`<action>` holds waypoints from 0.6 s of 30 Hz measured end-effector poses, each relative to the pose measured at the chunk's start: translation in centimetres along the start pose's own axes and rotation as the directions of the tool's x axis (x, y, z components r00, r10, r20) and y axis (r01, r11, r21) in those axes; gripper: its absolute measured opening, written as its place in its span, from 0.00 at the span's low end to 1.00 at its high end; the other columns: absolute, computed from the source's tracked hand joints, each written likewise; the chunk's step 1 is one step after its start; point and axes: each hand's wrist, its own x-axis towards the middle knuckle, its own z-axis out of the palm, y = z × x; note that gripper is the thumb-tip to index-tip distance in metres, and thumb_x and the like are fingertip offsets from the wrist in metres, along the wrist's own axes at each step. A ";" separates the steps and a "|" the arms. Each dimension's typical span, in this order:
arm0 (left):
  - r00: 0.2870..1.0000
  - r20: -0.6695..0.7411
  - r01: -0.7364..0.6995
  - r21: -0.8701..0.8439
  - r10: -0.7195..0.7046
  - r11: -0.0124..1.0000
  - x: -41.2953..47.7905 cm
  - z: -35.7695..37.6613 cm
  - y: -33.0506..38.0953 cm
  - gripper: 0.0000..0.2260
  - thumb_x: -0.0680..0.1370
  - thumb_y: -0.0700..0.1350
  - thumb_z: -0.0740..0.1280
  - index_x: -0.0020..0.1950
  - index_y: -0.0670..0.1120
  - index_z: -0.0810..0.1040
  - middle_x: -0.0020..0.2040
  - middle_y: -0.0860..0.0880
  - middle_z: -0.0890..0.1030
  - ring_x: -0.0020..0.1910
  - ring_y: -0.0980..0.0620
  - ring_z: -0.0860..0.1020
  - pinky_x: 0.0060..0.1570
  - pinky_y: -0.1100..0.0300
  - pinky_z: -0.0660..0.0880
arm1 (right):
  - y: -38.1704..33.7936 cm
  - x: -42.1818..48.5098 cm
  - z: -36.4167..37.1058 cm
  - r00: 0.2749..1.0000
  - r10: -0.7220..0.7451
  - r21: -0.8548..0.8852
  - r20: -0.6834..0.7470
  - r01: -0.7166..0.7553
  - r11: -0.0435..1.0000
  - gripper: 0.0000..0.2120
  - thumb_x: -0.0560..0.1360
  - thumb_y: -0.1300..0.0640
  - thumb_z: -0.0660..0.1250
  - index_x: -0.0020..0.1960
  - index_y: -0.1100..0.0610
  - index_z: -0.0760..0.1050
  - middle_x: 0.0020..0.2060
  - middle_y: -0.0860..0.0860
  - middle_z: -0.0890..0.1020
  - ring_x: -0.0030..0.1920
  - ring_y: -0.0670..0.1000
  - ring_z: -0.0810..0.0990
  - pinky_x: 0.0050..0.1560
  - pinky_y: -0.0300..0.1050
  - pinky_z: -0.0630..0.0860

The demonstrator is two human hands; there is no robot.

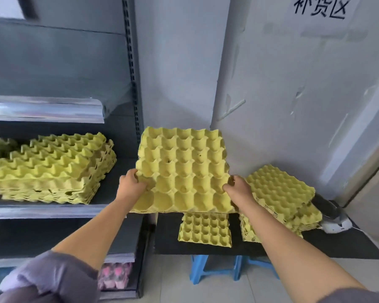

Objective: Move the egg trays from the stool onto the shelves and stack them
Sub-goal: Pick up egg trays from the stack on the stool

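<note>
head view: my left hand (130, 182) and right hand (239, 189) each clamp a side edge of a yellow egg tray (182, 171), thumbs on top. i hold it in the air between the shelf (42, 209) and the blue stool (206, 272). part of the job looks done: a stack of trays (53, 169) sits on the shelf to the left. left to move, i judge: this tray, a single tray (205, 229) on the stool's black top below it, and a leaning pile (282, 193) beside my right wrist.
</note>
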 end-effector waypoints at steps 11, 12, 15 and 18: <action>0.987 -0.153 0.025 -0.165 -0.051 0.986 -2.6 -17.5 -8.0 0.27 0.75 0.40 0.67 0.72 0.44 0.62 0.64 0.40 0.71 0.48 0.45 0.74 0.40 0.57 0.72 | -12.3 -6.2 11.7 0.976 -0.125 0.063 0.178 0.115 0.991 0.12 0.73 0.55 0.63 0.56 0.53 0.69 0.46 0.49 0.76 0.47 0.53 0.78 0.51 0.51 0.77; 0.985 -0.165 0.028 -0.187 -0.060 0.982 -2.6 -19.4 -9.0 0.26 0.76 0.40 0.67 0.72 0.44 0.63 0.65 0.40 0.71 0.48 0.46 0.73 0.41 0.57 0.71 | -13.6 -6.9 13.4 0.972 -0.136 0.073 0.191 0.124 0.990 0.13 0.73 0.55 0.64 0.57 0.53 0.69 0.47 0.49 0.76 0.48 0.53 0.78 0.53 0.52 0.78; 0.979 -0.188 0.038 -0.208 -0.078 0.977 -2.1 -25.2 -12.1 0.25 0.76 0.41 0.67 0.71 0.45 0.64 0.64 0.41 0.72 0.52 0.44 0.74 0.47 0.55 0.70 | -17.3 -8.9 18.2 0.968 -0.145 0.101 0.207 0.126 0.987 0.14 0.73 0.54 0.64 0.59 0.53 0.70 0.49 0.50 0.77 0.50 0.53 0.78 0.55 0.54 0.77; 0.975 -0.198 0.056 -0.213 -0.099 0.975 -0.9 -30.7 -14.9 0.23 0.76 0.42 0.67 0.70 0.46 0.66 0.62 0.41 0.75 0.55 0.42 0.75 0.53 0.51 0.72 | -20.9 -10.9 22.5 0.964 -0.166 0.113 0.209 0.144 0.983 0.11 0.74 0.54 0.63 0.56 0.52 0.69 0.47 0.50 0.76 0.50 0.54 0.77 0.56 0.53 0.76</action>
